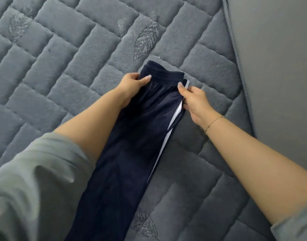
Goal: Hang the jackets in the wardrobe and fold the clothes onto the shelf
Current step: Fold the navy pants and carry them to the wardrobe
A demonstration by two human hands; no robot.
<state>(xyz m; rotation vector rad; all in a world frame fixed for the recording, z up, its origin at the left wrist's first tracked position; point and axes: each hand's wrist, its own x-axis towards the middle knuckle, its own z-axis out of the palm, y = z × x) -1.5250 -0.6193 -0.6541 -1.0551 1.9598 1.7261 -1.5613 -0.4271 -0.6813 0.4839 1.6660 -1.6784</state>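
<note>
Head | navy trousers (131,140), white side stripe | left hand (131,84), right hand (194,100) pinch waistband

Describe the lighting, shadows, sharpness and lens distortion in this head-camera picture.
Head view: soft, even light, no glare; faint shadows lie under the right hand and along the navy trousers; the quilted mattress stays sharp, the grey sleeve nearest the lens looks softer; wide-angle stretch bends the mattress edge at right.

Trousers (131,136): smooth navy cloth, slight sheen. Bedcover (62,66): plush quilted grey fabric.
</note>
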